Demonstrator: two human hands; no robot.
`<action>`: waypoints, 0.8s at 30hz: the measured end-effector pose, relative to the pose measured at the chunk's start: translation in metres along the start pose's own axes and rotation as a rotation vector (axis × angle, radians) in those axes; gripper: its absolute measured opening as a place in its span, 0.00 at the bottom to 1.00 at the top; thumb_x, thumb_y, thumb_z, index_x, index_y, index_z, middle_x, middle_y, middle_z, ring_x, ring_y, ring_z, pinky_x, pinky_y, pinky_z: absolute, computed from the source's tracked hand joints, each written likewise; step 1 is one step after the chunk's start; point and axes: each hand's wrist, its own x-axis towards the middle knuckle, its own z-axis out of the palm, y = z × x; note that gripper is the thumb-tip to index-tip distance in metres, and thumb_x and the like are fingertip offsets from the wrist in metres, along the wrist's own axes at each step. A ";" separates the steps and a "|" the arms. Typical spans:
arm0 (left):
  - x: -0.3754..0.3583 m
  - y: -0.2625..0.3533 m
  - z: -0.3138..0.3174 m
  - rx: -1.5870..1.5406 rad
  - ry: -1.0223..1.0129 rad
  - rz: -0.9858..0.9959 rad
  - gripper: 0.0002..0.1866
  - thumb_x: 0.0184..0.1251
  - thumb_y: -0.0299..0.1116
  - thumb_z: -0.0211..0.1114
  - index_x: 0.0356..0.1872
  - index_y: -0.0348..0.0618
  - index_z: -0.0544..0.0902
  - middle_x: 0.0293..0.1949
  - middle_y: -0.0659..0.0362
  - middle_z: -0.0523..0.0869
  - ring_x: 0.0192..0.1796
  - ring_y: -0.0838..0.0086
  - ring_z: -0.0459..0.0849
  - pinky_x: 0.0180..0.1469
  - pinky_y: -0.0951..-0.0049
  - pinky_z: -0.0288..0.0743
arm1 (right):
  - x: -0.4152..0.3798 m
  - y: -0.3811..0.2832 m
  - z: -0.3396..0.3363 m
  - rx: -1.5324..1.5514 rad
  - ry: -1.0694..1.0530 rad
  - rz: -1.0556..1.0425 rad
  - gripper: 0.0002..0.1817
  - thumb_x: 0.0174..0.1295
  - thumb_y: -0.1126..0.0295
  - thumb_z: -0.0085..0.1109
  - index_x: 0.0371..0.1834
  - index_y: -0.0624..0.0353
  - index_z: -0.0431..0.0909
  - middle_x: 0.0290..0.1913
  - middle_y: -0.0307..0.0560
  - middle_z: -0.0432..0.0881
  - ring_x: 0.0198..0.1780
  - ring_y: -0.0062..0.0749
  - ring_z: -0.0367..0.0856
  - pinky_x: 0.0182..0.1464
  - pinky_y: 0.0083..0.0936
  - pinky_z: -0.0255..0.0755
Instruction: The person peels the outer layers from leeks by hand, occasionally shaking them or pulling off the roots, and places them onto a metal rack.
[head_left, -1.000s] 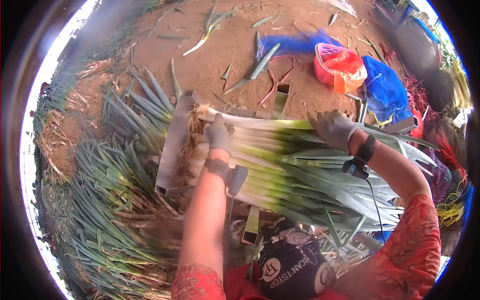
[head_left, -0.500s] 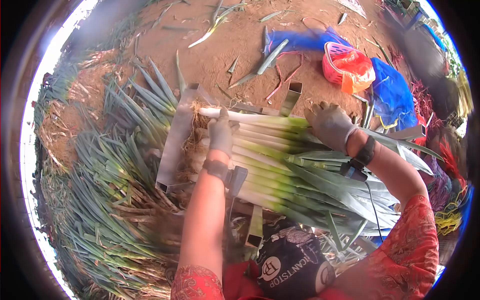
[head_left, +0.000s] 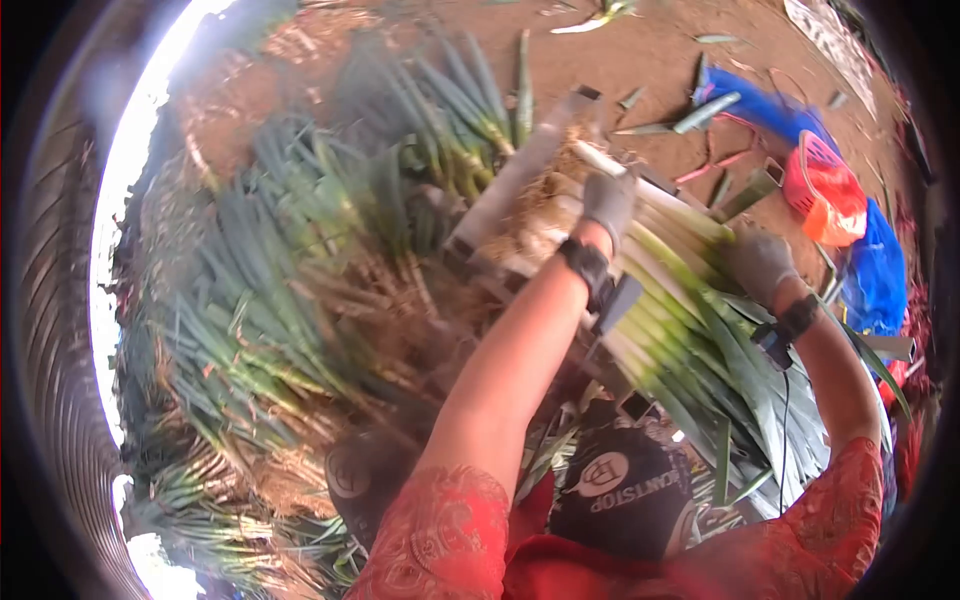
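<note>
Side by side on a metal frame (head_left: 510, 185) lies a layer of leeks (head_left: 665, 290), white roots at the upper left and green leaves at the lower right. My left hand (head_left: 608, 203), gloved in grey, rests on the white stems near the root end; blur hides its exact finger positions. My right hand (head_left: 762, 262), also gloved, touches the green part at the upper edge of the layer, its fingers blurred. Both wrists wear dark straps with small devices.
Heaps of loose leeks (head_left: 270, 300) cover the ground at left. A pink basket (head_left: 812, 180) with an orange bag stands at the upper right beside blue netting (head_left: 875, 270). Dark printed cloth (head_left: 625, 490) lies near my body.
The view has turned toward the left, so the frame, leeks and basket appear further right and tilted. Both hands remain at the leeks, the right one lower against their upper edge.
</note>
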 end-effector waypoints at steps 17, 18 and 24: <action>-0.475 -0.057 -0.414 -0.467 0.308 0.622 0.22 0.75 0.39 0.55 0.59 0.30 0.74 0.50 0.46 0.84 0.47 0.57 0.86 0.49 0.63 0.82 | -0.176 -0.101 -0.229 0.225 0.329 -0.379 0.16 0.60 0.62 0.66 0.47 0.59 0.82 0.43 0.53 0.85 0.44 0.49 0.84 0.47 0.39 0.77; -0.484 -0.067 -0.427 -0.395 0.375 0.659 0.22 0.75 0.39 0.55 0.59 0.30 0.74 0.50 0.46 0.84 0.48 0.57 0.85 0.51 0.63 0.81 | -0.193 -0.140 -0.250 0.287 0.276 -0.413 0.15 0.60 0.62 0.66 0.46 0.60 0.83 0.42 0.53 0.86 0.43 0.48 0.85 0.47 0.38 0.77; -0.578 -0.039 -0.405 -0.409 0.474 0.756 0.23 0.78 0.43 0.53 0.61 0.31 0.74 0.49 0.49 0.84 0.47 0.62 0.84 0.54 0.65 0.78 | -0.250 -0.315 -0.264 0.085 0.346 -0.842 0.18 0.59 0.61 0.68 0.49 0.59 0.83 0.41 0.51 0.87 0.43 0.46 0.86 0.48 0.37 0.79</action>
